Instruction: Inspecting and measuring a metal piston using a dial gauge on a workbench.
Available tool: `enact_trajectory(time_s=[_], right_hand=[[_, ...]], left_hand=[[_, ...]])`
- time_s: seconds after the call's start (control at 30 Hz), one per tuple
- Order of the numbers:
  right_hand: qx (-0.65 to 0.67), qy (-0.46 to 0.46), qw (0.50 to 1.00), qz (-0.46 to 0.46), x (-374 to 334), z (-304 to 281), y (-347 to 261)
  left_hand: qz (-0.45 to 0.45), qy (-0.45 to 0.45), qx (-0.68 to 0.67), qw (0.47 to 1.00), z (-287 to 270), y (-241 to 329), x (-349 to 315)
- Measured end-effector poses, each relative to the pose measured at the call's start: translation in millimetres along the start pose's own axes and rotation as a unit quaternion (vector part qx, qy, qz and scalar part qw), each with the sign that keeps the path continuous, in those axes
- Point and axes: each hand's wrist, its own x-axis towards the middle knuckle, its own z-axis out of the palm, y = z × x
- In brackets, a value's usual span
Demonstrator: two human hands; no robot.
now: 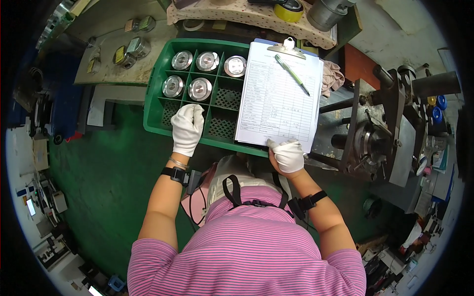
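Dividers (214, 92) ahead of the closed left hand (188, 123) (contents unclear) likely separate metal discs (199, 89); the right hand (288, 154) seemingly grips the clipboard (279, 98) steady.

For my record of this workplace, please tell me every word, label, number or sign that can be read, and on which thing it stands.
No text can be quoted.
Sheet on the clipboard: a table with entries, too small to read.
Labels on metal pieces, upper left: too blurred.
Metal parts in the green crate: no legible marking.
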Motion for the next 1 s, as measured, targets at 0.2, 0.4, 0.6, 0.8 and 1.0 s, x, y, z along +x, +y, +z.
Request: enact_trajectory(time_s=[0.2,0.4,0.6,0.8,1.0], right_hand=[[0.001,0.009,1.000,-0.004,-0.4,1.9,0.1],[0.003,0.013,1.000,-0.002,-2.9,3.4,0.8],[0.022,-0.005,0.999,-0.024,-7.0,-5.5,3.6],[0.022,-0.110,0.993,0.032,-53.1,-42.3,7.4],[0.170,-0.010,0.962,0.215,-142.6,-76.1,22.7]], left_hand=[[-0.008,-0.003,-0.006,1.000,-1.1,0.0,-0.2],[-0.034,-0.007,-0.020,0.999,-3.9,5.4,-0.7],[0.013,0.003,0.010,1.000,3.4,2.9,-0.4],[0.068,-0.008,0.045,0.997,11.2,-22.0,-9.6],[0.042,-0.061,0.043,0.996,-3.6,-22.8,-12.9]])
